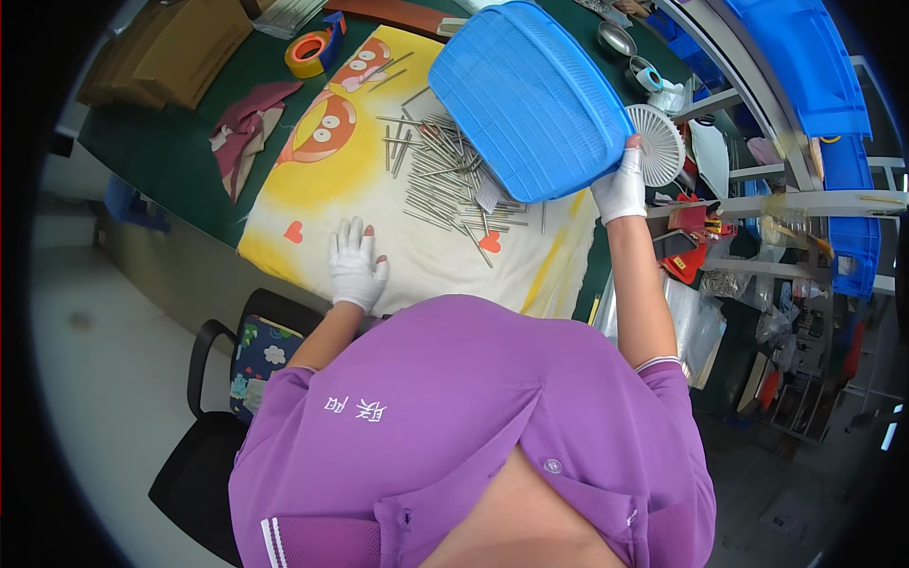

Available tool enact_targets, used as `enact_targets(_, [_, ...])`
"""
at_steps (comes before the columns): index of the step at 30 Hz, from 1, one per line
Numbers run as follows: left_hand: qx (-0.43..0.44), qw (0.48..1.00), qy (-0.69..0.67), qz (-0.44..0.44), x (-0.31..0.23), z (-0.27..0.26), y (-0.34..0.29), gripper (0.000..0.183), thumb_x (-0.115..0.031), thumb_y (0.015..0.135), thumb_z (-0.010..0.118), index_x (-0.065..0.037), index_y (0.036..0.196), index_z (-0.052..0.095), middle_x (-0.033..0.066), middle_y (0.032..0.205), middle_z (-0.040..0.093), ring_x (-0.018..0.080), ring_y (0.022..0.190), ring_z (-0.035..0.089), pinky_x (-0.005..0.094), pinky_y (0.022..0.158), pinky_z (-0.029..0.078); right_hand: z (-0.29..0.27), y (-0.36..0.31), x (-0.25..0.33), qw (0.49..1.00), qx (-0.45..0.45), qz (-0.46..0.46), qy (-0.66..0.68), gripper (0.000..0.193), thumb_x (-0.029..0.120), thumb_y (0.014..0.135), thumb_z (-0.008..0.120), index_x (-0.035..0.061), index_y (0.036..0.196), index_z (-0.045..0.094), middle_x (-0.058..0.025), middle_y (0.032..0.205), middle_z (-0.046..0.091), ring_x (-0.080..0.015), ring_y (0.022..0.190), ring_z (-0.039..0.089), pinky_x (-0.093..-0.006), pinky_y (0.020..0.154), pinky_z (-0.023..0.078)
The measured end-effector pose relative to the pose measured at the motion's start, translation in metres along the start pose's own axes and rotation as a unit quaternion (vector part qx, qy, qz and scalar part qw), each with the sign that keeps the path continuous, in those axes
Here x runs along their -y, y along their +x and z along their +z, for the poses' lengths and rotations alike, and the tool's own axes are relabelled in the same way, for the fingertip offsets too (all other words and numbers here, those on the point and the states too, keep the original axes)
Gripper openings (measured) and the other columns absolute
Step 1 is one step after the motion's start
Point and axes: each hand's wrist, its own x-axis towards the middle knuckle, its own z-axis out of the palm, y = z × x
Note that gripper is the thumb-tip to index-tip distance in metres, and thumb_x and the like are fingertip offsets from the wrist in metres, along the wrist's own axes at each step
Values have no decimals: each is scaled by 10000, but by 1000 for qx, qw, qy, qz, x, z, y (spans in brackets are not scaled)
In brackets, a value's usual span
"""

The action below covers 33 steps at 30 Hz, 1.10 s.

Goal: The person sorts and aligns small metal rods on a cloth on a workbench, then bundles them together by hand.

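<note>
A blue plastic basket [530, 104] is tipped over the table, its underside facing me. My right hand [622, 185], in a white glove with bare fingertips, grips the basket's near right edge. Under and beside the basket, many thin metal rods [440, 185] lie in a loose heap on a yellow and white printed cloth [379, 213]. A small white tag [488, 196] lies among the rods. Gloved the same way, my left hand [357, 265] rests flat near the cloth's front edge, fingers stretched out, holding nothing. The basket hides part of the heap.
Tape rolls [308, 54] and a maroon rag [248, 133] lie on the green table at the left, near cardboard boxes [180, 47]. At the right are a small white fan [655, 144], a metal rack [776, 204] and blue bins [805, 66]. A black chair [204, 454] stands at lower left.
</note>
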Motion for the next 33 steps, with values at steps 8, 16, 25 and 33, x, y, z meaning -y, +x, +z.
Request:
enact_targets(8, [-14,1000,-17,11,4,8,1,496,-239,737,593,1,1169,546,200,1299,480,391,1267,388,505,1077,278,149,-89,-61,682,396,-282,-546,513,215,692,766,8,1115,564,-135,1031,591,-305,975,585,-364,895,445])
enact_targets(16, [-3,992,-114,-49,24,52,-14,557,-288,788,603,-14,1263,508,211,1286,510,388,1211,453,459,1049,329,140,-125,-137,510,617,-358,-480,501,191,709,695,96,1186,575,-101,1288,507,-294,1207,471,-457,1000,383])
enact_targets(25, [-27,581,-689,-433,12,-16,16,411,-279,1001,357,-26,1313,448,181,1141,578,262,1078,563,401,889,464,-94,-167,-96,866,27,42,-497,232,129,911,564,12,1095,642,-107,1007,668,-159,930,628,-280,845,480])
enact_targets(33, [267,912,-282,132,-24,-4,7,434,-191,832,593,-87,1249,524,208,1258,505,365,1133,509,428,920,451,-272,-361,-143,630,153,386,-656,282,263,822,617,60,991,715,-138,963,703,-243,890,662,-348,824,499])
